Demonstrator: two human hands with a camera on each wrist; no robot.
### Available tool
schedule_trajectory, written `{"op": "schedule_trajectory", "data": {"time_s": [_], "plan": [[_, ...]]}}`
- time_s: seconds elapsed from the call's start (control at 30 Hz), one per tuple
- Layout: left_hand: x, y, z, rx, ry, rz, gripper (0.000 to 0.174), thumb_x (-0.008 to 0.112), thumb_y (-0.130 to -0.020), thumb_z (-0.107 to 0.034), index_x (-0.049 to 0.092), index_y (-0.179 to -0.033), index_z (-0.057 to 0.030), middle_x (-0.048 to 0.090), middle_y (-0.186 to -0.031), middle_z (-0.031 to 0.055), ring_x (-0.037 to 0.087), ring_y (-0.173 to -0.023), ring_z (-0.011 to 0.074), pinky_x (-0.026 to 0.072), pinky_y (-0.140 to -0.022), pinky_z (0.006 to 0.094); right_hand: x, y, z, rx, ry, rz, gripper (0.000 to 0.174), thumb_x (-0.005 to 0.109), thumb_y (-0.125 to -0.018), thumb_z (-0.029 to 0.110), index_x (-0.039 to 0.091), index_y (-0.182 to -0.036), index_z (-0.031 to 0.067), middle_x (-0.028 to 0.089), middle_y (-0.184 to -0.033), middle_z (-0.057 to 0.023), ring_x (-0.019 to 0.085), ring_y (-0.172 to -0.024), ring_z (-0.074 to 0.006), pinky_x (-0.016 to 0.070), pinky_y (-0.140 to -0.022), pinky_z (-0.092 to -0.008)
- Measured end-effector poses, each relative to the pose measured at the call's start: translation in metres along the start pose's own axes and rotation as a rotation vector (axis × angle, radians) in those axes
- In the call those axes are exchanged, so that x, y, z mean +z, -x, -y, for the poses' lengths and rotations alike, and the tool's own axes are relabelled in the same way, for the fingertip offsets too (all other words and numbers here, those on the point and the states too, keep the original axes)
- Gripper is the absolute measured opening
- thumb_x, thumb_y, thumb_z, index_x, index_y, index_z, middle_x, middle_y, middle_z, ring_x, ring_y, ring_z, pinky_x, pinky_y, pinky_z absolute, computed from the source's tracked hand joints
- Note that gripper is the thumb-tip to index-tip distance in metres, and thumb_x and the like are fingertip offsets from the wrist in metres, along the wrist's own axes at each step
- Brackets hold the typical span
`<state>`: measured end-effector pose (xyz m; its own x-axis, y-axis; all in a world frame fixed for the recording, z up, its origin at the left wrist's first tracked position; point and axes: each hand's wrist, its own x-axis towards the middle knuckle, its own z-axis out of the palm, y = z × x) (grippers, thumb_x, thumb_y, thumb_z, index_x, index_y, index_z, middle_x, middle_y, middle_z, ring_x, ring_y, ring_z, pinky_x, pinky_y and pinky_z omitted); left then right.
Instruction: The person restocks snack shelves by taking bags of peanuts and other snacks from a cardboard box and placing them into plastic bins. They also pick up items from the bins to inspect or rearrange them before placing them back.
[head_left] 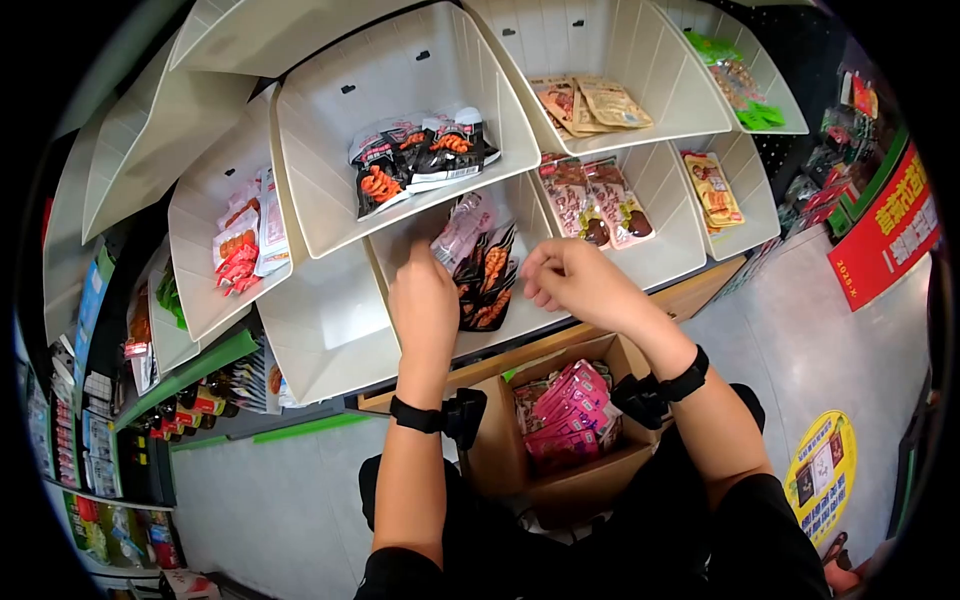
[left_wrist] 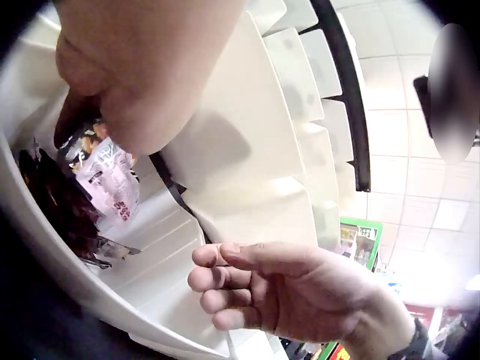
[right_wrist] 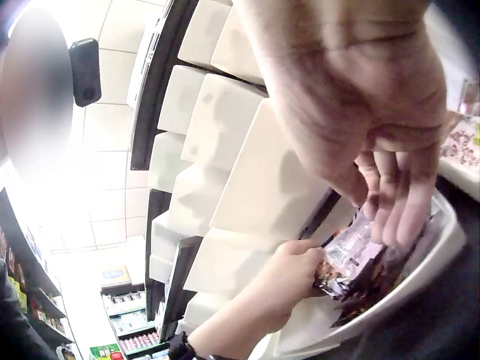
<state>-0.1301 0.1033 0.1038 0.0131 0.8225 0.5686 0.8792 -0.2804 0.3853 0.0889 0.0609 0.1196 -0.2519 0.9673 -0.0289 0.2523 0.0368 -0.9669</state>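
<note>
My left hand (head_left: 424, 292) reaches into the lower middle bin (head_left: 520, 318) and grips the edge of a pink-backed snack packet (head_left: 465, 232). In the left wrist view the fingers of this hand (left_wrist: 135, 75) curl down at the top of the packet (left_wrist: 109, 184), which overlaps dark packets. Black snack packets (head_left: 487, 280) with orange food pictures stand just beneath it in the same bin. My right hand (head_left: 575, 280) hovers over the right side of that bin, fingers loosely bent with nothing in them; its palm side (left_wrist: 277, 292) shows in the left wrist view.
An open cardboard box (head_left: 490, 440) with pink packets (head_left: 570, 415) stands below the bins, close to the person's legs. Above is a bin (head_left: 310, 190) of black packets (head_left: 420, 155). Neighbouring bins hold chocolate-coloured packets (head_left: 600, 200) and red-and-white packets (head_left: 245, 240). A wooden ledge (head_left: 690, 300) runs beneath.
</note>
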Motion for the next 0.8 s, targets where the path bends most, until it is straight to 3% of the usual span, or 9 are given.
{"op": "schedule_trajectory", "data": {"time_s": [0.07, 0.23, 0.33, 0.4, 0.43, 0.5, 0.57, 0.67, 0.8], "plan": [[-0.008, 0.0, -0.008, -0.03, -0.053, -0.038, 0.021, 0.05, -0.101, -0.011, 0.064, -0.107, 0.0029, 0.068, -0.081, 0.0303, 0.067, -0.078, 0.0495, 0.0512, -0.067, 0.0584, 0.001, -0.003, -0.001, 0.015, -0.036, -0.012, 0.02, 0.049, -0.105, 0.009, 0.063, -0.11, -0.0051, 0.071, -0.093, -0.0096, 0.067, -0.081, -0.0144, 0.0581, -0.075, -0.0282], [-0.026, 0.004, -0.02, -0.157, 0.355, -0.012, 0.018, 0.052, -0.1, -0.007, 0.065, -0.109, 0.0008, 0.067, -0.077, 0.0259, 0.066, -0.072, 0.0459, 0.0506, -0.066, 0.053, 0.012, -0.01, 0.002, 0.032, -0.199, 0.018, 0.035, 0.052, -0.109, 0.028, 0.062, -0.116, -0.004, 0.07, -0.1, -0.0083, 0.067, -0.086, -0.0142, 0.0586, -0.078, -0.0298], [-0.031, 0.02, -0.042, 0.017, 0.141, 0.072, 0.016, 0.056, -0.097, -0.006, 0.065, -0.109, 0.0003, 0.066, -0.077, 0.0245, 0.067, -0.073, 0.0436, 0.051, -0.066, 0.0519, 0.019, -0.011, -0.002, 0.02, -0.37, 0.007, 0.041, 0.054, -0.108, 0.037, 0.061, -0.117, -0.0024, 0.068, -0.106, -0.0075, 0.066, -0.088, -0.0131, 0.0575, -0.079, -0.0301], [-0.027, 0.028, -0.053, 0.278, 0.186, 0.185, 0.019, 0.065, -0.093, -0.011, 0.067, -0.11, -0.0024, 0.07, -0.093, 0.022, 0.069, -0.083, 0.0402, 0.0548, -0.07, 0.0478, 0.024, -0.012, -0.006, 0.025, -0.496, -0.007, 0.042, 0.055, -0.107, 0.039, 0.061, -0.117, -0.0015, 0.065, -0.108, -0.0067, 0.064, -0.087, -0.0116, 0.0553, -0.078, -0.0287], [-0.028, 0.033, -0.061, 0.395, 0.195, 0.166, 0.022, 0.067, -0.093, -0.014, 0.066, -0.112, -0.0018, 0.07, -0.097, 0.022, 0.069, -0.086, 0.0397, 0.0555, -0.073, 0.0463, 0.021, -0.015, -0.011, -0.002, -0.426, -0.091, 0.043, 0.057, -0.105, 0.037, 0.061, -0.108, -0.006, 0.066, -0.093, -0.0102, 0.062, -0.079, -0.0135, 0.0518, -0.067, -0.0306], [-0.034, 0.036, -0.07, 0.428, 0.313, 0.196, 0.028, 0.07, -0.093, -0.017, 0.066, -0.115, -0.0005, 0.07, -0.103, 0.0219, 0.069, -0.09, 0.0387, 0.0562, -0.078, 0.0441, 0.013, -0.012, -0.016, -0.011, -0.281, -0.181, 0.042, 0.059, -0.104, 0.036, 0.061, -0.106, -0.0054, 0.064, -0.09, -0.0083, 0.059, -0.079, -0.0134, 0.0489, -0.066, -0.031], [-0.04, 0.032, -0.06, 0.257, 0.525, 0.288, 0.031, 0.071, -0.094, -0.02, 0.065, -0.117, 0.0006, 0.07, -0.105, 0.0217, 0.07, -0.091, 0.0377, 0.0561, -0.081, 0.0429, 0.008, -0.014, -0.024, -0.04, -0.17, -0.194, 0.035, 0.062, -0.103, 0.03, 0.06, -0.103, -0.0052, 0.061, -0.086, -0.005, 0.054, -0.079, -0.0125, 0.0468, -0.07, -0.0315], [-0.04, 0.013, -0.017, -0.037, 0.541, 0.184, 0.024, 0.06, -0.103, -0.014, 0.067, -0.122, -0.0012, 0.073, -0.104, 0.0075, 0.065, -0.095, 0.0144, 0.0534, -0.083, 0.0314, 0.006, -0.006, -0.013, -0.131, -0.21, -0.104, 0.029, 0.061, -0.104, 0.024, 0.061, -0.104, -0.0052, 0.064, -0.088, -0.0041, 0.054, -0.08, -0.0113, 0.0472, -0.072, -0.0321], [-0.046, 0.01, -0.003, -0.242, 1.143, 0.441, 0.027, 0.059, -0.106, -0.021, 0.066, -0.126, -0.0037, 0.071, -0.114, 0.0039, 0.062, -0.104, 0.01, 0.0484, -0.092, 0.026, 0.011, 0.004, 0.0, -0.15, -0.38, 0.117, 0.026, 0.059, -0.106, 0.019, 0.061, -0.124, 0.0004, 0.069, -0.115, -0.0028, 0.06, -0.104, -0.0081, 0.0479, -0.093, -0.0272]]}}
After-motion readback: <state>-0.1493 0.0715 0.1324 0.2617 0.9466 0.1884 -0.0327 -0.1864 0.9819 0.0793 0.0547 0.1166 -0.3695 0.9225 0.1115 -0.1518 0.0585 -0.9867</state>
